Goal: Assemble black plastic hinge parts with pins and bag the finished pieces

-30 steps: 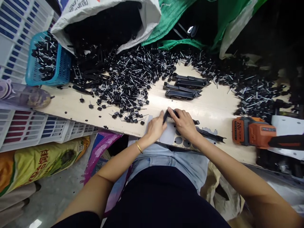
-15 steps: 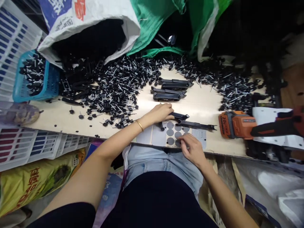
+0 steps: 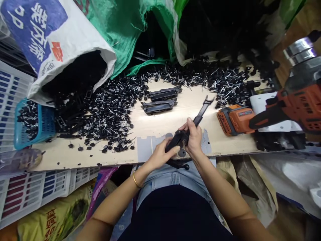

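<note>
A black plastic jointed arm (image 3: 201,112) with a forked end is raised between my hands, its fork pointing to the upper right. My left hand (image 3: 158,156) is closed round its lower left part. Around the middle, near the joint, my right hand (image 3: 194,138) grips it. Another black rod with a rounded tip (image 3: 181,165) shows below my hands at the table's front edge; whether it is joined to the arm I cannot tell. Under my hands lie grey flat pieces (image 3: 144,149), partly hidden. Further back rest folded black arms (image 3: 160,106), in two groups.
Heaps of black-headed screws (image 3: 105,107) spread across the back and left of the table (image 3: 125,157). An orange cordless drill (image 3: 240,118) lies at the right. A blue basket (image 3: 47,122) of screws stands at the left. A white sack (image 3: 82,40) and a green sack (image 3: 112,30) open towards me.
The black arm has come up off the table and turned, fork end upward. My right hand has moved onto it from the round grey pieces. The view has shifted to the right.
</note>
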Demonstrator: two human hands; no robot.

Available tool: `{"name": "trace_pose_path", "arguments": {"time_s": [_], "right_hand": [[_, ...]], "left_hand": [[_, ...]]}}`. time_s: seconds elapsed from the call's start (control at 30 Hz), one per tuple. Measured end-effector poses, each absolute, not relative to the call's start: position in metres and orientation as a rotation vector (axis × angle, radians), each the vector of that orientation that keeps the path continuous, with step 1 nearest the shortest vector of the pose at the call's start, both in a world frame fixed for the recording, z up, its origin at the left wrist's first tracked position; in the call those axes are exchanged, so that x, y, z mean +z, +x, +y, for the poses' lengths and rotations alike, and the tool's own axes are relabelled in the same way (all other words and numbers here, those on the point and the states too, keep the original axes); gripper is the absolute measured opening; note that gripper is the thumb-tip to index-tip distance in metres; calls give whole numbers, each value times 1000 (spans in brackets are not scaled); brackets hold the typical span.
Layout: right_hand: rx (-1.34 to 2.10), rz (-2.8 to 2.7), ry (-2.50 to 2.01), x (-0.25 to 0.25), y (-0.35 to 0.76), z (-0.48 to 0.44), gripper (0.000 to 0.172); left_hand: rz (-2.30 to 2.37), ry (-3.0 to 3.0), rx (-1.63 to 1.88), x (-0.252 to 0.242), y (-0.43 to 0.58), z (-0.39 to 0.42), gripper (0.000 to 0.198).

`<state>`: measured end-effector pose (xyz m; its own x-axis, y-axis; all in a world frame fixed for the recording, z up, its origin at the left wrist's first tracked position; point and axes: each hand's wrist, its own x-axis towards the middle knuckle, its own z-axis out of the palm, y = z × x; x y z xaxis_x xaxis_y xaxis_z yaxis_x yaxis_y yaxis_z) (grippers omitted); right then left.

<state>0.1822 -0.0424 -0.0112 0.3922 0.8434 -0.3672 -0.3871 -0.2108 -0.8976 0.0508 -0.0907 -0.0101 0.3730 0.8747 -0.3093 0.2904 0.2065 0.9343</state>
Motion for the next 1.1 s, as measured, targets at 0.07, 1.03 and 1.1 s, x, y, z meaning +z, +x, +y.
{"name": "trace_pose_path", "arguments": {"time_s": [0.07,1.03,1.1], "right_hand": [[1261,-478,-1355,-9,179,-45,43],[1063,-788,-1383,1,162,-86,42],[978,-784,-1364,3,162,-88,42]], "left_hand": [[1161,1218,466,-12,57,-99,37],[1001,695,661,-5,54,-100,73],[963,739,675,-6,53,-100,70]]}}
